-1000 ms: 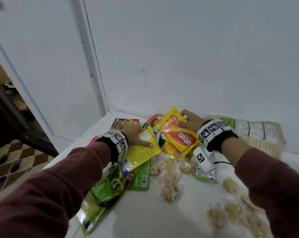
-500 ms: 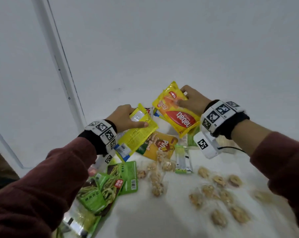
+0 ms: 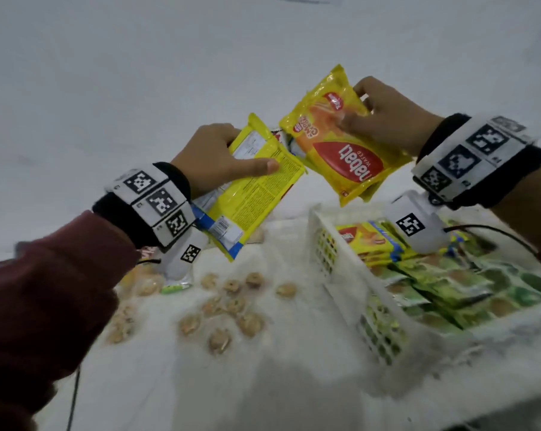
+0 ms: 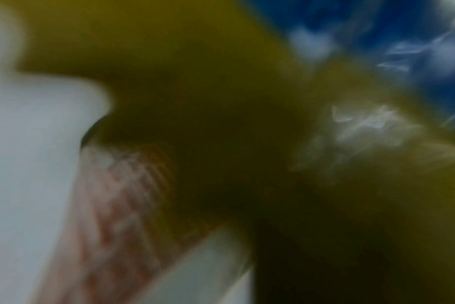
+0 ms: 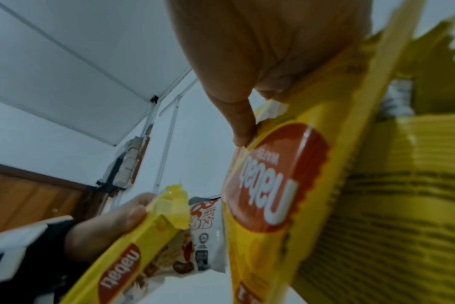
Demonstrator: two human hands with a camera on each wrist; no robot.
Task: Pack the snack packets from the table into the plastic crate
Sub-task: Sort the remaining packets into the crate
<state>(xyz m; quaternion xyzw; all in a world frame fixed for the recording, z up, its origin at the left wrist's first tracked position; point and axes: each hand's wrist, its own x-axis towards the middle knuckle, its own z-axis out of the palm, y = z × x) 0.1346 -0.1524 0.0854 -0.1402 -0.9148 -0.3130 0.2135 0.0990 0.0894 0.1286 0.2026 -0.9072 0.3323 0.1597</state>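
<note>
- The left hand (image 3: 215,157) is raised above the white bench (image 3: 294,384), its grip curled around a yellow foil snack packet with a blue bottom edge (image 3: 253,194). The thumb lies across the printed back and the fingers go behind. It seems to hold a second, white packet behind the first, which the right wrist view shows.
- The right hand (image 3: 390,119) pinches the top end of a yellow and orange foil wafer packet with a red oval label (image 3: 340,147), thumb on the front, so the packet hangs tilted just beyond the crate's far corner.
- The two held packets nearly meet at their edges; whether they touch cannot be told.
- The white slotted plastic crate (image 3: 350,275) stands on the bench to the right, already part-filled with green and yellow packets (image 3: 449,275). Holding by the ends likely leaves the packets free to drop in flat.
- Small clear-wrapped brown biscuits (image 3: 232,303) lie scattered on the bench left of the crate, not yet packed.
- The left wrist view is only a yellow and blue blur.
</note>
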